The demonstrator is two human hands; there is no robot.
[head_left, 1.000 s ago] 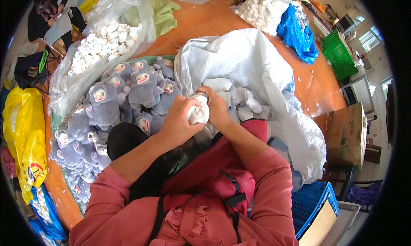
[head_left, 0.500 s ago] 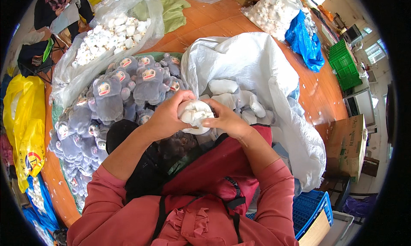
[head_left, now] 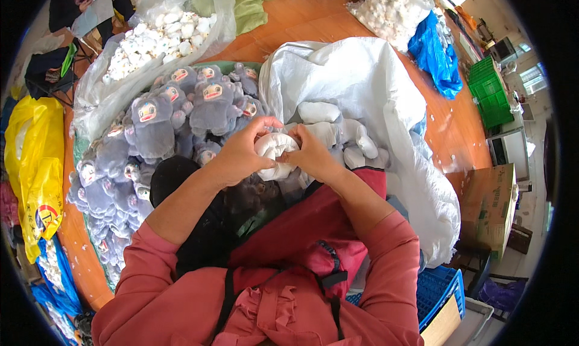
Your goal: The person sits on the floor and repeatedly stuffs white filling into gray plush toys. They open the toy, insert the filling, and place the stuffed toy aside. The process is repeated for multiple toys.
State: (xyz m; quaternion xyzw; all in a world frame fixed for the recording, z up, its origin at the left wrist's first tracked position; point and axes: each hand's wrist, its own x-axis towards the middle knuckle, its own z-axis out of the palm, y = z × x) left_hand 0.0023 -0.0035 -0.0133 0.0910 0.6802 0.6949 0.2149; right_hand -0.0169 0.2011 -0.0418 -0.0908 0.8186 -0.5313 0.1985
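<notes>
Between my two hands is a soft, round white fabric piece (head_left: 274, 152) with deep folds across its top. My left hand (head_left: 242, 148) grips its left side, thumb at the lower edge and fingers curled over the far edge. From the right, my right hand (head_left: 312, 153) pinches it with thumb and fingertips. Just beyond lies an open white woven sack (head_left: 341, 62) holding several white stuffed pieces (head_left: 319, 111). Grey plush toys (head_left: 152, 132) with printed faces are heaped to the left of my hands.
Behind the plush heap stands a clear plastic bag (head_left: 223, 20) of small white stuffed pieces. A yellow bag (head_left: 36, 159) is at far left, where a seated person shows partly. On the right are a green crate (head_left: 488, 93), a cardboard box (head_left: 488, 207) and a blue crate (head_left: 440, 292).
Both hands still hold the white piece, which has shifted slightly left and away from me. Its folded face has turned, and my right-hand fingers have moved up onto its far edge.
</notes>
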